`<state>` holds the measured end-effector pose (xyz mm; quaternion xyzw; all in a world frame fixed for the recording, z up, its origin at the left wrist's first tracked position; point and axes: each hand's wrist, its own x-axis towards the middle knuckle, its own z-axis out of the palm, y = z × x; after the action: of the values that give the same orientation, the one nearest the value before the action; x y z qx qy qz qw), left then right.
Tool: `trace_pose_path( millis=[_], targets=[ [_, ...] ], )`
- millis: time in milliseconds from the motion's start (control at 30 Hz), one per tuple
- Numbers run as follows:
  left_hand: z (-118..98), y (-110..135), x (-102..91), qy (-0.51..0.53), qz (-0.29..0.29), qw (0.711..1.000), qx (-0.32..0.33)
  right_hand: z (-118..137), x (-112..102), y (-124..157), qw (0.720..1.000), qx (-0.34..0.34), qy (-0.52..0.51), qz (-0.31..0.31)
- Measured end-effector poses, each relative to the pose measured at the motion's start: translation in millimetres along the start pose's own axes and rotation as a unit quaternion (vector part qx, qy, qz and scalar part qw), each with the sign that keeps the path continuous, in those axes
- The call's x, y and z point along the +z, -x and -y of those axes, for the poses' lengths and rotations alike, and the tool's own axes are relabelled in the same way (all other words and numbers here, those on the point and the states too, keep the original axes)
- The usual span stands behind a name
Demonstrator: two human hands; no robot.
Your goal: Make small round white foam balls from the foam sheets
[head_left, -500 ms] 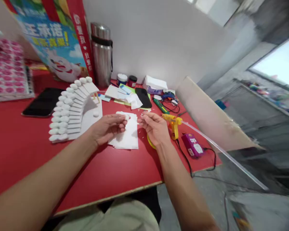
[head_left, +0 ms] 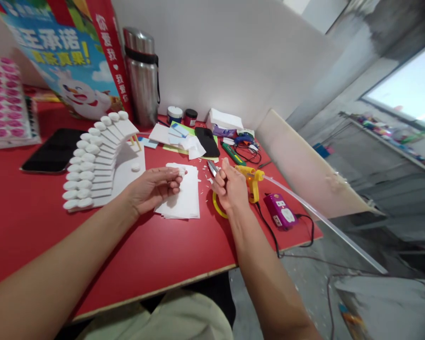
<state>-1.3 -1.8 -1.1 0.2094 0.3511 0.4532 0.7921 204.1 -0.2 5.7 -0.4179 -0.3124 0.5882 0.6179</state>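
My left hand (head_left: 156, 189) is closed in a pinch on a small white piece (head_left: 182, 172), above a stack of white paper (head_left: 184, 198). To its right, my right hand (head_left: 230, 186) has its fingers curled in and thumb raised; what it holds, if anything, is hidden. A grey metal blade (head_left: 211, 167) shows beside its fingers, and a yellow ring (head_left: 217, 207) lies partly under the hand. Whether blade and ring belong together I cannot tell. On the left stands a white curved stair-like model (head_left: 104, 165) edged with white oval pads (head_left: 81, 180). One round white piece (head_left: 136, 167) lies on its base.
A yellow glue gun (head_left: 253, 182) with a long clear stick (head_left: 318, 217) lies right, beside a purple power socket (head_left: 280, 211). Behind are a steel flask (head_left: 141, 80), a dark phone (head_left: 207, 141), a green cutter (head_left: 233, 154) and jars. A black tablet-like device (head_left: 53, 151) lies left. White scraps dot the red table.
My right hand has curled its fingers and raised its thumb, where its fingertips were pinched near the left hand. The grey blade now shows beside it. My left hand keeps its pinch.
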Motion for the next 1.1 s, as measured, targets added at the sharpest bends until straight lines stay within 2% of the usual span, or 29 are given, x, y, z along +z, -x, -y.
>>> trace_pose_path(
  millis=[267,500,767,1100],
  targets=[
    [1.0,-1.0,-1.3,-0.003,0.008,1.000,0.007,-1.6,2.0,2.2,0.998,-0.014,0.066,-0.007],
    [0.4,-0.2,-0.7,-0.017,0.000,1.000,0.016,-2.6,-1.4,2.9,0.992,-0.049,0.090,-0.072],
    [0.5,-0.3,-2.0,-0.014,0.001,1.000,0.016,-4.6,-3.3,-0.1,0.999,-0.011,0.041,-0.002],
    [-0.2,0.8,-1.1,-0.014,0.002,1.000,0.015,-3.7,-1.1,2.5,0.999,-0.010,0.048,-0.003]
  ],
)
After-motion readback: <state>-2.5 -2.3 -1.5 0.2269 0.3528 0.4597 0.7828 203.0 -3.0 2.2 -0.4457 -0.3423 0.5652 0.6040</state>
